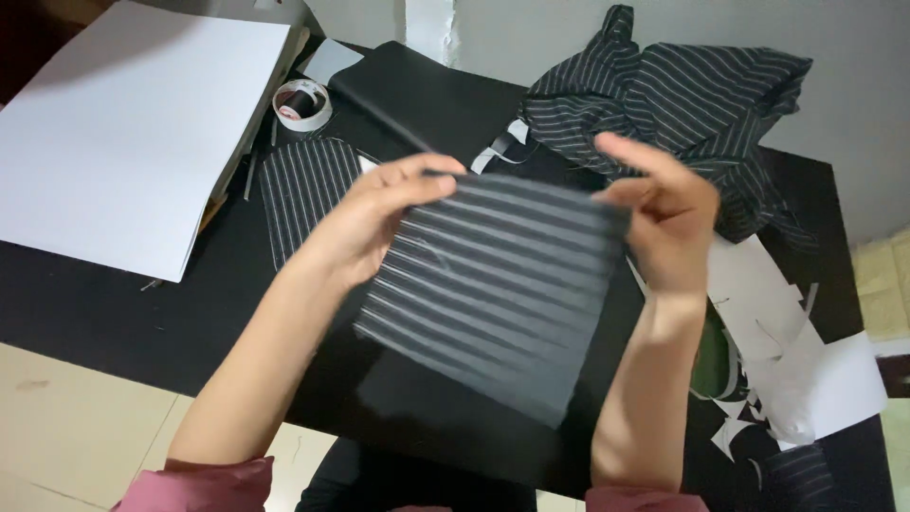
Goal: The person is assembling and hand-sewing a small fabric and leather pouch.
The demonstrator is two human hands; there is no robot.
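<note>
Two hands hold striped cloth [493, 284] above tape roll [301, 102], paper scraps [768, 313].

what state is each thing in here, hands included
dark rectangular white-striped fabric piece: held up by its top corners, hanging above the table
left hand: fingers pinching the top left corner
right hand: fingers pinching the top right corner
white tape roll: lying flat
striped dark garment: crumpled in a heap
</note>
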